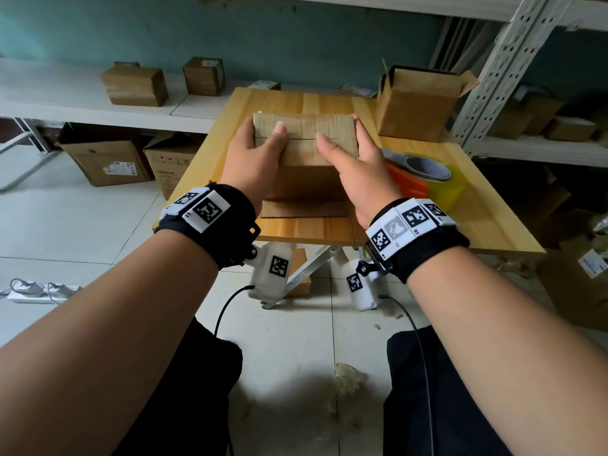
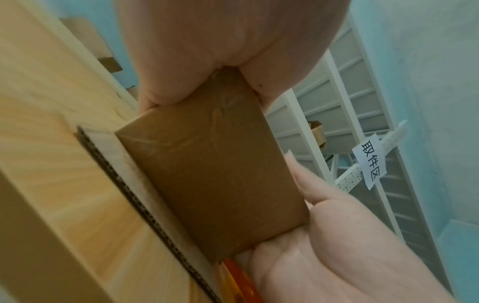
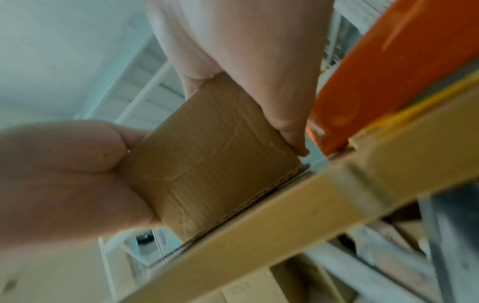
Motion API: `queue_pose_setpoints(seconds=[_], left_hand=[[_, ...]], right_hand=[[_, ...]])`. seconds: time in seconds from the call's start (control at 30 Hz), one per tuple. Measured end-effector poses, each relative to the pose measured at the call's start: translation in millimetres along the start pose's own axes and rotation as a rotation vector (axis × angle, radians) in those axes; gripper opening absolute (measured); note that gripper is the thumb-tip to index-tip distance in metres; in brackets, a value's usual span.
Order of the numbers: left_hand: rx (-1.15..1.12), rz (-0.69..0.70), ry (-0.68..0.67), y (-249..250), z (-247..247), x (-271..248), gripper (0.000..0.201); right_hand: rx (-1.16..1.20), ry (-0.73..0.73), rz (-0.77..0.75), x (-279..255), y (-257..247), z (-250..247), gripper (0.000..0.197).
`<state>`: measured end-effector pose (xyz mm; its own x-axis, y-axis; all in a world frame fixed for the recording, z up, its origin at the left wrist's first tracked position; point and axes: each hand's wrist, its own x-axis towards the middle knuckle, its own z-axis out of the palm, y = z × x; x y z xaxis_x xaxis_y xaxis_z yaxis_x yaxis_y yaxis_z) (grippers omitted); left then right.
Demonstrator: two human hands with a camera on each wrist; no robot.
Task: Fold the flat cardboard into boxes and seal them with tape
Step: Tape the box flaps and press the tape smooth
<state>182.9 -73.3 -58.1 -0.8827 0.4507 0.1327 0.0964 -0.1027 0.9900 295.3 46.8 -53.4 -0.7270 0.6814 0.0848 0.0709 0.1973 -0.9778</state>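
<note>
A small brown cardboard box (image 1: 304,126) stands in the middle of the wooden table (image 1: 312,230), its top flaps folded down and meeting at a seam. My left hand (image 1: 265,133) grips its left side with the thumb pressing on the top. On the other side my right hand (image 1: 340,134) does the same, thumb on the flaps. In the left wrist view the box's near face (image 2: 212,174) sits between both palms. The right wrist view shows a creased box side (image 3: 207,164). An orange tape dispenser (image 1: 408,185) with a yellowish tape roll (image 1: 450,189) lies right beside my right hand.
A flat cardboard piece (image 1: 304,209) lies on the table at the box's near foot. An open box (image 1: 414,106) stands at the table's back right corner. Shelves behind carry sealed boxes (image 1: 135,85), and more cartons (image 1: 105,159) sit on the floor at the left.
</note>
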Motion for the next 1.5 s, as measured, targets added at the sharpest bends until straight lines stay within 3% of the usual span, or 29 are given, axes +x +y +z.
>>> queue_pose_setpoints(seconds=[0.1, 0.2, 0.27, 0.37, 0.57, 0.67, 0.8, 0.87, 0.93, 1.1, 1.23, 1.33, 1.5], left_hand=[[-0.112, -0.028, 0.012, -0.3, 1.0, 1.8, 0.028], [-0.093, -0.035, 0.037, -0.7, 1.1, 4.9, 0.026], [-0.044, -0.018, 0.011, 3.0, 0.7, 3.3, 0.040], [0.066, 0.034, -0.030, -6.0, -5.3, 9.2, 0.089], [0.149, 0.156, -0.118, 5.4, -9.7, -1.5, 0.098], [0.223, 0.225, -0.067, 2.1, -7.8, -2.1, 0.102], [0.322, 0.338, 0.046, 1.6, -5.6, -3.0, 0.094], [0.314, 0.397, 0.121, 4.7, -3.6, -6.5, 0.085], [0.318, 0.414, 0.153, 6.8, -2.5, -8.0, 0.080], [0.375, 0.418, 0.134, 3.0, -8.0, 1.5, 0.102], [0.426, 0.430, 0.109, 6.7, -13.6, 2.7, 0.107], [0.419, 0.388, 0.083, 9.0, -15.8, 2.1, 0.100], [0.310, 0.293, 0.075, 6.2, -18.9, 8.9, 0.064]], right_hand=[[0.140, 0.043, 0.047, -0.4, -0.4, 2.4, 0.064], [0.153, 0.038, 0.053, -2.0, -4.2, 0.9, 0.053], [0.155, 0.003, 0.074, -2.2, -4.5, 2.3, 0.062], [0.114, -0.035, 0.051, 0.5, 1.2, 3.9, 0.088], [-0.058, -0.033, 0.003, 6.7, 0.3, -2.0, 0.098], [-0.114, -0.004, -0.017, 3.5, 0.5, -2.1, 0.098], [-0.026, 0.033, 0.072, -1.8, -4.3, -3.1, 0.079], [0.001, 0.023, 0.065, -3.4, -4.7, -1.3, 0.056], [-0.031, 0.043, 0.048, -5.4, -5.7, 2.1, 0.051], [-0.059, 0.071, 0.093, -4.5, -6.7, 3.8, 0.060], [-0.067, 0.121, 0.149, -4.4, -7.7, 0.3, 0.034], [-0.086, 0.175, 0.157, -5.7, -10.3, 1.0, 0.044], [-0.086, 0.172, 0.094, -6.3, -9.7, 2.2, 0.045]])
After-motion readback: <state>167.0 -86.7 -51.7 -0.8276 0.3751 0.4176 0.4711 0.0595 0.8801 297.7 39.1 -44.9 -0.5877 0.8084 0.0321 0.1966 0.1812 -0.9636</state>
